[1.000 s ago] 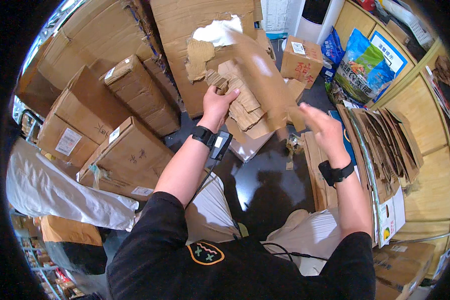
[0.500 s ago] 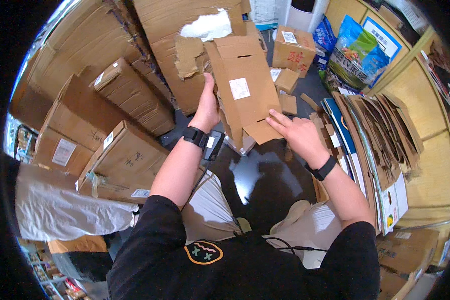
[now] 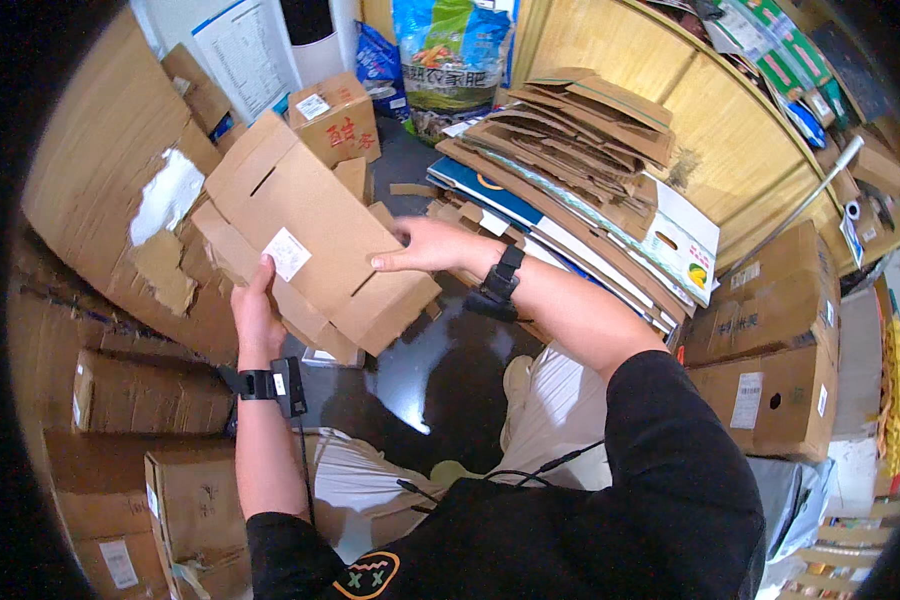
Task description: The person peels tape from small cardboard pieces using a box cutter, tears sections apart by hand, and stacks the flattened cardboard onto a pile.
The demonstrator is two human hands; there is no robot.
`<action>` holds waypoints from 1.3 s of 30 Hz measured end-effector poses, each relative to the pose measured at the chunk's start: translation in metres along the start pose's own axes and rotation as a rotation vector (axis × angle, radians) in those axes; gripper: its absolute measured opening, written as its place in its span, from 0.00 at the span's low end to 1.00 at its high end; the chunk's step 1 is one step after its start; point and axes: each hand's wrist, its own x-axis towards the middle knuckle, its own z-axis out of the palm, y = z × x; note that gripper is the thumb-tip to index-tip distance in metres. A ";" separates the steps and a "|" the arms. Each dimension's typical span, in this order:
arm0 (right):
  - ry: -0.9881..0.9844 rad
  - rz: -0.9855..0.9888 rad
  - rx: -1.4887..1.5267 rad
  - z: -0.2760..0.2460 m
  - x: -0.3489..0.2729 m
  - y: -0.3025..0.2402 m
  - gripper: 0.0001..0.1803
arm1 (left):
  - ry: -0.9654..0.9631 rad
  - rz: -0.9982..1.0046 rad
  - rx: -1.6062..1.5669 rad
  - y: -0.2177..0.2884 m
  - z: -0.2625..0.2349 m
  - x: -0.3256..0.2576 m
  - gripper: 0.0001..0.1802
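Between my hands is a flattened cardboard box (image 3: 320,215), tilted, with a white label on its face and slots near its folds. My left hand (image 3: 257,312) grips its lower left side, thumb on top near the label and fingers hidden underneath. On the right edge, my right hand (image 3: 432,246) pinches the cardboard with the thumb on the face; the other fingers curl behind it. A stack of flattened cardboard (image 3: 580,190) lies just beyond my right hand.
Big cardboard boxes (image 3: 120,130) line the left side, one with a torn white patch. A small carton (image 3: 335,118) and a blue-green printed bag (image 3: 450,60) stand at the back. More boxes (image 3: 770,340) are at right. A wooden panel (image 3: 670,85) stands behind the stack.
My view has swung to the right. The flattened box has turned and tilts more to the left. My right hand has changed from resting fingers on its lower flap to gripping its right edge.
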 end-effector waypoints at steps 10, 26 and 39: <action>-0.106 0.166 0.435 -0.035 -0.039 0.011 0.32 | -0.322 0.013 0.352 -0.016 0.069 -0.006 0.22; 0.077 -0.033 0.647 -0.030 -0.033 0.025 0.34 | -0.488 -0.220 0.079 -0.021 0.065 0.021 0.24; 0.039 -0.091 0.596 -0.033 -0.020 0.048 0.34 | -0.398 -0.027 0.136 -0.013 0.062 0.017 0.20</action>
